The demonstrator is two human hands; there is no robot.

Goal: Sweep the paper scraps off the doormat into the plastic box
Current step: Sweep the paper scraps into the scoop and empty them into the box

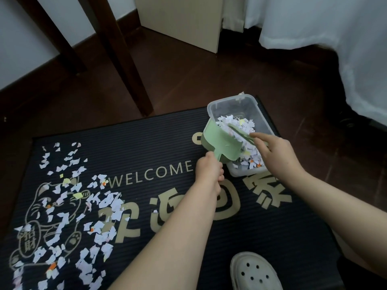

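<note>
Scraps [234, 124] part-fill the plastic box [259, 105]; many litter the doormat [157, 143] at left. Left hand [209, 168] grips the dustpan [219, 141], right hand [276, 151] pinches brush [238, 131].

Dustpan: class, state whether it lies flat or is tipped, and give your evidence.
Tipped. The left hand holds the dustpan by its handle, its mouth tilted down over the plastic box, where paper scraps are piled.

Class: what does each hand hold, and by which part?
The left hand grips the green dustpan by its handle, tipped over the plastic box. The right hand holds a thin green tool by its near end; its type is unclear.
</note>
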